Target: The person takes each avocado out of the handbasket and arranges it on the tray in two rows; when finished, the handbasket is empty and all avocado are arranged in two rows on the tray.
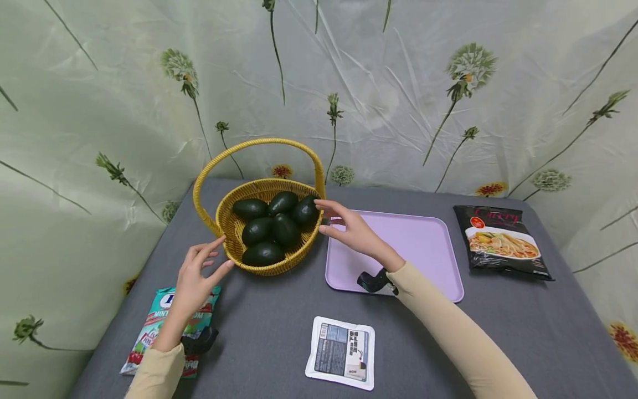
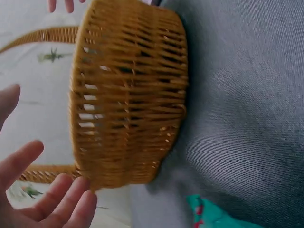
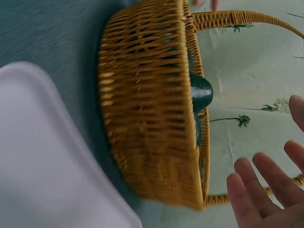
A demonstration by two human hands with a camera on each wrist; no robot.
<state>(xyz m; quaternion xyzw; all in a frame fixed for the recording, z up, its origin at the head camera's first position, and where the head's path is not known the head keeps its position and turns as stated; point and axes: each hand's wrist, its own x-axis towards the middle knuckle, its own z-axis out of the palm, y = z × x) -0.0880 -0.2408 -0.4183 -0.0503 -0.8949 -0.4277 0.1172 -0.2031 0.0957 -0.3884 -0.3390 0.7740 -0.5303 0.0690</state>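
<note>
A yellow wicker basket (image 1: 279, 270) with a tall arched handle (image 1: 259, 142) stands on the grey cloth, holding several dark green avocados (image 1: 262, 254). At its left rim is my left hand (image 1: 196, 280), fingers spread and relaxed, thumb and index tip close to the weave. My right hand (image 1: 355, 231) is at the right rim, fingers reaching toward the avocado on that side and thumb just below. Both wrist views show loosely extended fingers (image 2: 57, 202) beside the basket's side (image 3: 147, 104), with nothing gripped.
A lilac tray (image 1: 423, 244) lies right of the basket, partly under my right forearm. Farther right is a black curry noodle packet (image 1: 503, 244). A white pouch (image 1: 341, 353) lies in front, and a teal and red bag (image 1: 154, 327) is under my left forearm. A floral curtain hangs behind.
</note>
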